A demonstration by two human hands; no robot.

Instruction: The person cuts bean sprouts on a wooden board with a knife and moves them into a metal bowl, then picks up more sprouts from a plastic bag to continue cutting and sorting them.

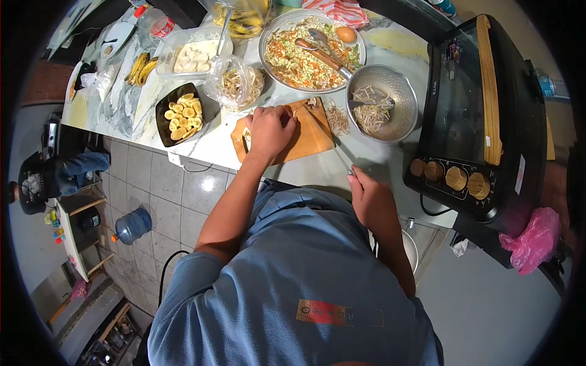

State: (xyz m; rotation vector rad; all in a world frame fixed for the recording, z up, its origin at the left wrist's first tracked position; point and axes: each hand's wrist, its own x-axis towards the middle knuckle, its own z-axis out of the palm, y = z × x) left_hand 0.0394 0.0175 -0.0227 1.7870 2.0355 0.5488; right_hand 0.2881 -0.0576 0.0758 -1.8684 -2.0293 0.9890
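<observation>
Bananas (142,69), a small bunch, at the left of the marble-patterned desk (213,145). Black bowl (162,119), angular, filled with pale yellow round slices. Clear container (168,71), behind the bowl, holding white pieces. Plastic bag (235,85) of bean sprouts, just beside the container. Left hand (271,131), on the board, fingers curled downward; whether it grips anything cannot be told. Cutting board (314,139), wooden, at the desk's front edge, partly under that hand; pale pieces at its left end. Round metal tray (263,53), behind the board, with chopped vegetables, an egg (346,35) and a wooden-handled utensil (320,58). Knife (343,161), slanting from the board's right end; its tip is indistinct. Loose sprouts (337,119), beside the board. Right hand (369,195), closed around the knife's handle, well apart from the left. Metal bowl (404,104), containing sprouts. Black oven (470,104), far right, wooden-handled.
</observation>
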